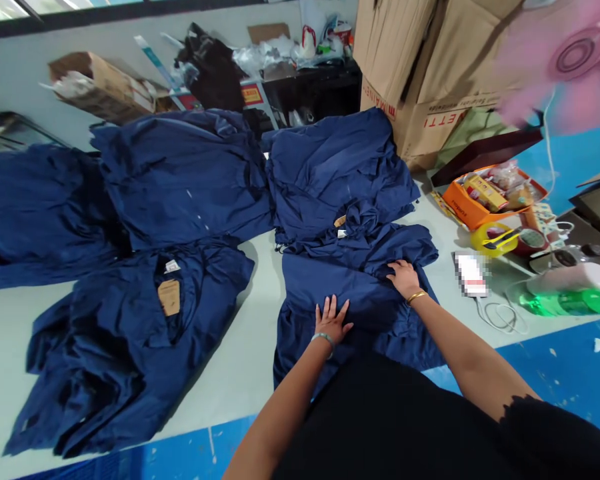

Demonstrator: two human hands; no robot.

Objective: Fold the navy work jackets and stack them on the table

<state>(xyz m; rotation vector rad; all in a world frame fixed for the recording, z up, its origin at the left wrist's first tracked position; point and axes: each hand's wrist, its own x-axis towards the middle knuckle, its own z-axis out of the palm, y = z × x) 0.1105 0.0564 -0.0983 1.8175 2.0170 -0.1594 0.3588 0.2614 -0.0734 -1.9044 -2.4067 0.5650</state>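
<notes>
Toward the right of the pale table (250,320), at its near edge, a navy garment (340,277) is lying spread out beneath both of the person's hands. Near its middle, the left hand (333,325) is resting palm down, its fingers fanning wide open and holding nothing, with a pale green bangle (324,337) circling the wrist. Farther right and slightly farther off, the right hand (405,280) is lying on the same cloth, its fingers reaching out loosely, a little closer together, and touching the fabric without visibly gripping it; a gold bracelet (417,297) is circling that wrist. Just beyond, a far-right navy pile (325,160) is meeting the garment's far edge. On the left, a second navy garment (115,333) is lying rumpled, a brown tag (169,297) showing at its opening, while a broad navy stack (190,180) is sitting behind it and another navy heap (35,213) is filling the far left. Along the right side, a phone (471,275) is lying near the garment, and beyond it a yellow container (495,240) is standing by an orange box (473,207) holding small packets. At the far right, a pink fan (575,57) is blurring in front of tall cartons (405,127).
</notes>
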